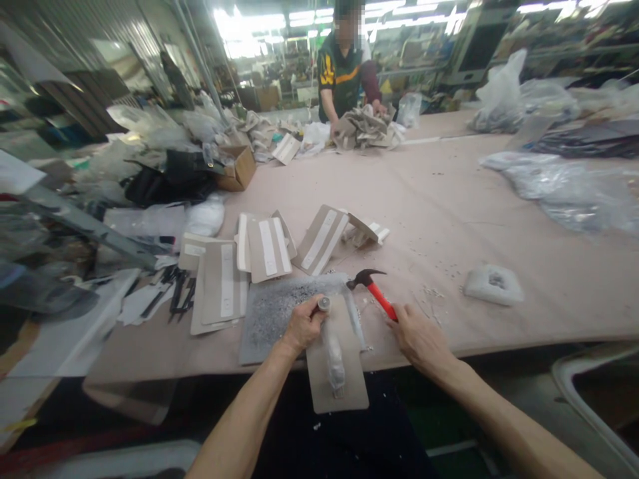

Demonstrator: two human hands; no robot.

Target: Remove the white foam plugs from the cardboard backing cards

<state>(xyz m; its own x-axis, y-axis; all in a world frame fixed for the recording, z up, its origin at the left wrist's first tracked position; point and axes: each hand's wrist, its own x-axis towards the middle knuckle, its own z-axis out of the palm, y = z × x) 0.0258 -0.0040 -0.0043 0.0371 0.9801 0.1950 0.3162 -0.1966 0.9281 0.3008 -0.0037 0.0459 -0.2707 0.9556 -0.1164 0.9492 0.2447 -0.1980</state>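
Fluorescent lights (pixel 259 23) glare along the top edge of the head view, above a blurred workshop full of benches and goods. Across the middle runs a wide table (pixel 429 193) with a pinkish-beige cover. At top centre a co-worker (pixel 344 73) in a dark green and yellow top stands at its far side, both hands at a heap of grey-beige pieces (pixel 367 130). Plastic bags (pixel 504 93) crowd the upper right, with a clear plastic sheet (pixel 559 193) nearer. At upper left, an open cardboard box (pixel 239 169) sits beside black items (pixel 167 176).

Left of centre lie several flat beige panels (pixel 322 239), some overlapping, many with white strips on their faces. Just below them, a dark grey slab (pixel 279 309) with a speckled, worn surface lies near the table's front edge.

At lower centre, the left hand (pixel 304 326) pinches a small round metal piece (pixel 324 304) between thumb and fingers, over the upper part of another beige panel (pixel 342 386). This panel overlaps the slab's right side and juts past the table edge; a lump of clear plastic (pixel 334 359) rests on it. To the right, the right hand (pixel 417 332) is closed round the red handle of a claw hammer (pixel 382 299), its dark head pointing to the upper left, near the slab's upper right corner. Small pale bits (pixel 433 291) are scattered beyond, and a whitish container (pixel 494 283) with dark contents stands at middle right.
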